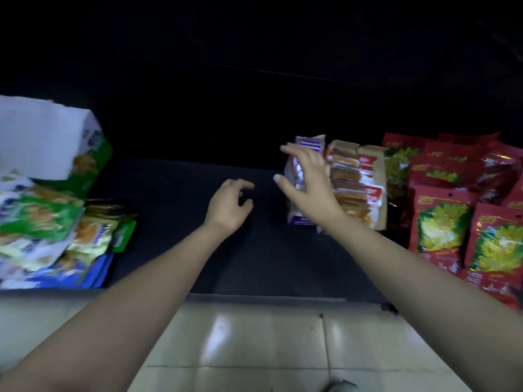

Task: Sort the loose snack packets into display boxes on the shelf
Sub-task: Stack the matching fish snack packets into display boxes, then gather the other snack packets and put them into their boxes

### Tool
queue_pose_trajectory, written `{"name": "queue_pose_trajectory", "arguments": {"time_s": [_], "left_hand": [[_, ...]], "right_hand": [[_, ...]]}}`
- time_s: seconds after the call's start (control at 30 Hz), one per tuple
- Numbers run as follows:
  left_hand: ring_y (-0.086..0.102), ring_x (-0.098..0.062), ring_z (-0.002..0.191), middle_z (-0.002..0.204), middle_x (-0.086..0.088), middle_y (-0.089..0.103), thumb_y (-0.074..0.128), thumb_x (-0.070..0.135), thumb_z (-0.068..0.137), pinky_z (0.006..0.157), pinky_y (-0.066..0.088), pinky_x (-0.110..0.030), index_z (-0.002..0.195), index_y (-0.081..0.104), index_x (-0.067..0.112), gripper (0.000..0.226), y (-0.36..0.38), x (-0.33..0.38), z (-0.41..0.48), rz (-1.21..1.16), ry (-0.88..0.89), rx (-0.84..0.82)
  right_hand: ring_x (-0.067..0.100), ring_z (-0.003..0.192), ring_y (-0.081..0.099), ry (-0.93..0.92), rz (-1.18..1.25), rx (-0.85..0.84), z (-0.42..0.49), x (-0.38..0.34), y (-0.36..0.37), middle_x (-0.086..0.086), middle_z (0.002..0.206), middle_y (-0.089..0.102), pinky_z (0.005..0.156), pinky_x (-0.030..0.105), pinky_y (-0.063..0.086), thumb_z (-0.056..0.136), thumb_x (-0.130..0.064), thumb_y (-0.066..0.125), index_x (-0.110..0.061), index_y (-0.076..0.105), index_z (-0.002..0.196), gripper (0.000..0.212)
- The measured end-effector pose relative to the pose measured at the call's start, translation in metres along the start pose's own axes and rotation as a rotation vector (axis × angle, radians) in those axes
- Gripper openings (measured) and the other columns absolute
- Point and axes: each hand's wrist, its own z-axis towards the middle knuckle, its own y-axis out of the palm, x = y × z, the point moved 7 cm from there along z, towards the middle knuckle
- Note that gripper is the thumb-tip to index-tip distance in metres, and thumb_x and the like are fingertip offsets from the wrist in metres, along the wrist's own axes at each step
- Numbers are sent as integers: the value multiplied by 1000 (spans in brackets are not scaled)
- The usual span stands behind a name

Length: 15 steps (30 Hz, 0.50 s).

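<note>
1. A dark shelf (175, 227) is looked down on, its back lost in black. A pale tiled floor (254, 335) is seen below its front edge.
2. The loose snack packets (56, 236) are heaped at the far left end of the shelf, green, yellow and blue, with a tipped white-and-green carton (42, 137) behind them. That whole corner is pretty blurred, so no count is offered.
3. Over on the right, a white-and-blue box (301, 219) and a brown-and-orange display box (356, 188) are stood side by side, touching. Their long axes run front to back into the shelf. Red bags (441, 222) are stacked just beside them.
4. The right hand (307, 179) is spread wide over the left side of the white-and-blue box, and nothing is pinched. Contact is probably made by the fingertips, but with the blur it can't be called.
5. The left hand (229, 202) is held above bare shelf, fingers loosely curled, and nothing is held.
6. The bit that matters: the pile lies left of both hands and well apart from the boxes, and the left hand is clearly nearer. So the next packet is likely best fetched by the left hand and carried rightward across the bare stretch.
</note>
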Motion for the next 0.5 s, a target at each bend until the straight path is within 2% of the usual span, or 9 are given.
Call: {"name": "queue_pose_trajectory", "arguments": {"time_s": [0.07,0.13,0.27,0.37,0.5], "left_hand": [[54,-14,115,127,-2,51,57,11,94,98,46,-29,126,60,20,33,-49,-25,-15,53,-13,74],[56,-17,110,121,-3,53,57,8,92,95,47,-32,122,62,19,32,-101,-54,-32,104,-28,178],[56,-28,99,109,-10,55,59,1,81,90,45,-34,113,67,14,36,-207,-113,-72,233,-95,477],[47,-36,113,114,-15,57,61,4,80,97,33,-39,114,67,13,35,-262,-149,-95,375,-220,607],[27,-31,138,142,-10,46,57,17,91,110,22,-43,132,57,19,41,-290,-189,-94,436,-335,520]], "right_hand": [[16,125,47,-50,59,-121,15,-36,41,-2,133,52,104,49,35,88,-41,54,-22,54,131,48],[13,124,47,-75,98,-269,23,-68,85,-5,132,51,107,48,34,93,-32,58,-23,53,132,41],[13,128,44,-20,187,-535,33,-126,163,-2,137,46,109,34,36,97,-28,57,-25,45,139,44],[17,130,44,48,259,-675,41,-162,216,4,142,40,99,24,37,97,-28,57,-28,39,144,50],[23,131,44,122,315,-712,62,-196,270,11,144,38,102,30,41,98,-30,55,-34,33,147,54]]}}
